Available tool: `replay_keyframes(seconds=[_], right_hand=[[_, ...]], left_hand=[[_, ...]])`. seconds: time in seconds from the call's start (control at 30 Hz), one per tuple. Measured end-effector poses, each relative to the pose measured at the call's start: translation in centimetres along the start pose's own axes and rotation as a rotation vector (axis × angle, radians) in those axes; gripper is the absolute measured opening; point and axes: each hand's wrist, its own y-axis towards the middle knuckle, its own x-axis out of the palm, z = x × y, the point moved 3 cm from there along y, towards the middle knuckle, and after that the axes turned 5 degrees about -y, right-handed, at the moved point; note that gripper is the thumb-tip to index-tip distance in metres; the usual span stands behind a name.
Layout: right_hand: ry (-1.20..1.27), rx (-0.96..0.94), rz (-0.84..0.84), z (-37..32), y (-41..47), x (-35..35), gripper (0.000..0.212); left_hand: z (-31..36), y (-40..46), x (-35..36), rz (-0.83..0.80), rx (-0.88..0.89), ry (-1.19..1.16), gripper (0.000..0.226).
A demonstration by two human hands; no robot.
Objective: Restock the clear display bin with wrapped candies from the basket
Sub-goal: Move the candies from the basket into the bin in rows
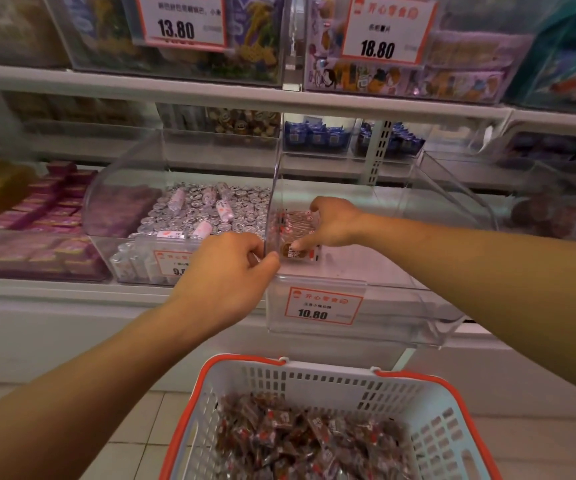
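— What are the hands doing?

— The left hand (226, 271) has its fingers curled round the near left corner of the bin (376, 299), pinching its clear side wall. The right hand (331, 221) is inside the bin, fingers bent over a small clump of candies (295, 225), with one finger pressing a brown-wrapped piece on the bin floor.

— And the rest of the stock?

— The basket (245, 386) sits below, nearest the camera, white with an orange rim, holding a heap of dark red-and-brown wrapped pieces. The bin stands on the shelf (54, 292) with a price tag (322, 305) reading 10.80 on its front. Left of it, another bin (123, 188) holds silver sweets.
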Motion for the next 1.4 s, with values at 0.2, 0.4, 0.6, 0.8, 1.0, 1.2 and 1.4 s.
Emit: replay_keyframes(seconds=[0.2, 0.4, 0.6, 0.8, 1.0, 1.2, 1.4], right_hand=[[0.008, -0.204, 0.354, -2.2, -7.4, -5.0, 0.046], [0.26, -0.655, 0.933, -2.7, -21.5, 4.9, 0.015], [0.128, 0.018, -0.662, 4.3, -23.9, 28.7, 0.084], [0.527, 0.463, -0.573, 10.3, -27.8, 36.2, 0.125], [0.297, 0.396, -0.668, 9.0, -26.3, 39.0, 0.136], [0.173, 0.262, -0.501, 7.0, -26.6, 40.5, 0.09], [0.483, 0.301, -0.523, 8.5, -25.6, 40.0, 0.043]], left_hand=[[0.5, -0.5, -2.1, -0.056, 0.032, -0.132, 0.017], [-3.3, -3.5, 0.7, -0.638, -0.019, 0.123, 0.023], [-10.9, -14.1, 14.8, -1.084, -0.232, 0.528, 0.053], [-16.9, -23.2, 22.4, -0.887, -0.845, 0.077, 0.084], [-19.1, -24.9, 26.0, -0.764, -0.925, 0.177, 0.117], [-19.0, -25.6, 28.4, -0.63, -0.821, 0.091, 0.057], [-18.7, -24.8, 28.0, -0.575, -0.926, -0.076, 0.028]])
